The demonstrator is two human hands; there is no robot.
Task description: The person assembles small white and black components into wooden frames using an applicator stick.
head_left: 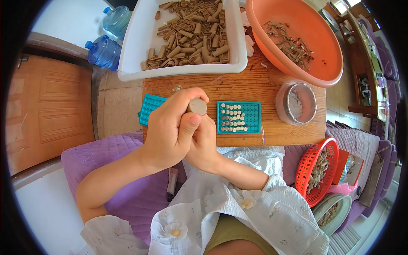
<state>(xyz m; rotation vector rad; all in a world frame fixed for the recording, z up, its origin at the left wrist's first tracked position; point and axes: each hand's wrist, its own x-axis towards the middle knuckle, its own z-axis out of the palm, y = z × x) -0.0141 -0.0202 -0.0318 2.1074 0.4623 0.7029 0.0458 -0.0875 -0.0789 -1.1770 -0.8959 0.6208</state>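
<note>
A grey cylinder (pixel 196 106) is gripped by left hand (pixel 170 129) & right hand (pixel 203 142), w/ teal tray (pixel 238 117) at 3 o'clock; loading step judged underway, careful alignment needed next.

Hidden and cut-off items
Grey cylinder (pixel 197 106): only its end shows, rest buried in left hand (pixel 170 129); right hand (pixel 203 144) mostly covered; second teal tray (pixel 149 108) half hidden; white tray (pixel 140 46) cropped at top.

Two hands, left (pixel 168 127) and right (pixel 204 142); one grey cylinder (pixel 196 106); two teal grid trays (pixel 239 117) (pixel 149 108); one white tub (pixel 140 46) of brown tubes; one orange basin (pixel 327 51); one clear round container (pixel 296 103); one red basket (pixel 308 168); two blue water bottles (pixel 104 52) (pixel 117 18).
</note>
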